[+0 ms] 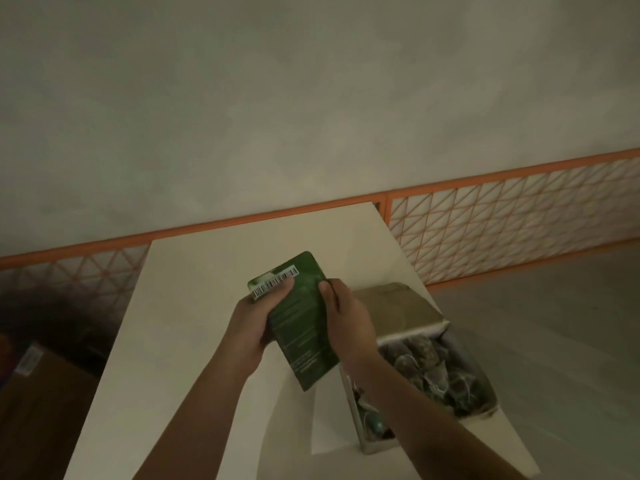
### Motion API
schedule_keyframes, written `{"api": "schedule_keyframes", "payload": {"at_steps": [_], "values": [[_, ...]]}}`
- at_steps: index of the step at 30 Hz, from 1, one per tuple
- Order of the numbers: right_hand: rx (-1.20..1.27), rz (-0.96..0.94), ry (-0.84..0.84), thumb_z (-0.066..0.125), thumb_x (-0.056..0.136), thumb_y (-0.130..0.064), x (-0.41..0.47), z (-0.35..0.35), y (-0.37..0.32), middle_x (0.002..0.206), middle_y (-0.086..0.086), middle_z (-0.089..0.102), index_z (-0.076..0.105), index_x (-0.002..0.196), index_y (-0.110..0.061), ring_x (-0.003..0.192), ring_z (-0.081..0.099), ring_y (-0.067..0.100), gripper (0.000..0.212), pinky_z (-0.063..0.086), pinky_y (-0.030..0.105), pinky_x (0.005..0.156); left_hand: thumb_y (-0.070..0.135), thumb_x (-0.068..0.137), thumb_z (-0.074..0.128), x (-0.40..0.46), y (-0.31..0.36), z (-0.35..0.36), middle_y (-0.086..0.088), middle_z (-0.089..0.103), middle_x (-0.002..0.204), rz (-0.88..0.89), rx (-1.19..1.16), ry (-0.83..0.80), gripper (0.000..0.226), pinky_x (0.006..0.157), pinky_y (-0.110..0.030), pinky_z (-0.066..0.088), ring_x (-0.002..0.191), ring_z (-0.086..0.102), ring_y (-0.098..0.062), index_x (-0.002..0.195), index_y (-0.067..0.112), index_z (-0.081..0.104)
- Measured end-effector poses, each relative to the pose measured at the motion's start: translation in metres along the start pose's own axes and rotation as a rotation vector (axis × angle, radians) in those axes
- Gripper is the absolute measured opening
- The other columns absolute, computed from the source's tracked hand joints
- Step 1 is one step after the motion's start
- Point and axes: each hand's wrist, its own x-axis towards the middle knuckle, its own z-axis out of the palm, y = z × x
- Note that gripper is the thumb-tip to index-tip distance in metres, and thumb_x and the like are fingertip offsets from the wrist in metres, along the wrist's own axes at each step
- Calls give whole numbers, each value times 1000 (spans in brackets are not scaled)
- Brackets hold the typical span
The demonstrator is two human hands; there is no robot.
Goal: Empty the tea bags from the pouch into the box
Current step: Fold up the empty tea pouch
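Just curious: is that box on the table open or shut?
Open: the box has its lid flipped back, and tea bags show inside.

We note a dark green flat foil pouch (298,317) with pale fine print and a white barcode sticker striped in black. The open cardboard box (398,306) is tan, its inner walls whitish, filled with grey-green mesh tea bags (433,368). The surface (194,306) is plain cream. Behind runs an orange lattice railing (512,216), criss-crossed in diamonds.
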Motion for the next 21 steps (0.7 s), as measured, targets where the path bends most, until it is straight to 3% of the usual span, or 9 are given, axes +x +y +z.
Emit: {"api": "schedule_keyframes", "payload": {"at_steps": [4, 8, 11, 13, 17, 19, 21], "values": [[-67, 18, -38, 29, 100, -53, 14, -32, 6, 76, -5, 62, 52, 91, -31, 71, 65, 12, 34, 58, 29, 70, 43, 71, 80, 10, -12, 21, -9, 78, 106, -5, 27, 60, 55, 85, -42, 61, 99, 74, -27, 116, 13, 69], [141, 121, -86, 47, 92, -56, 32, -68, 20, 74, 5, 70, 64, 77, -19, 73, 70, 23, 43, 59, 32, 72, 46, 72, 81, 22, -28, 55, -10, 76, 110, -29, -88, 124, 60, 92, -48, 59, 104, 72, -30, 120, 12, 67], [396, 245, -118, 67, 84, -46, 40, -98, 42, 87, 8, 75, 72, 91, -12, 81, 73, 25, 35, 61, 38, 78, 38, 77, 80, 35, -39, 84, -11, 75, 114, 11, -221, 226, 56, 92, -47, 58, 106, 72, -30, 124, 8, 67], [631, 338, -145, 76, 80, -32, 41, -122, 57, 100, 10, 74, 68, 108, -9, 92, 72, 26, 37, 60, 41, 82, 33, 84, 75, 43, -46, 107, -12, 74, 117, 47, -305, 273, 48, 81, -41, 61, 102, 74, -26, 124, 8, 68], [801, 336, -200, 73, 83, -19, 31, -174, 91, 107, 4, 73, 65, 113, -16, 97, 71, 23, 31, 59, 37, 79, 36, 89, 71, 49, -70, 175, -11, 77, 107, -1, -436, 269, 38, 64, -40, 63, 88, 77, -24, 117, 10, 69], [773, 315, -200, 70, 87, -22, 25, -201, 114, 111, 0, 72, 63, 117, -20, 102, 69, 21, 31, 57, 41, 86, 38, 89, 70, 50, -87, 215, -12, 75, 113, -15, -468, 280, 42, 77, -49, 62, 98, 74, -29, 120, 9, 68], [740, 316, -176, 64, 91, -24, 20, -229, 136, 113, 1, 71, 60, 119, -21, 102, 69, 19, 28, 58, 40, 85, 42, 83, 72, 48, -105, 254, -13, 72, 123, -8, -479, 291, 55, 93, -55, 57, 110, 70, -32, 127, 9, 66]]}}
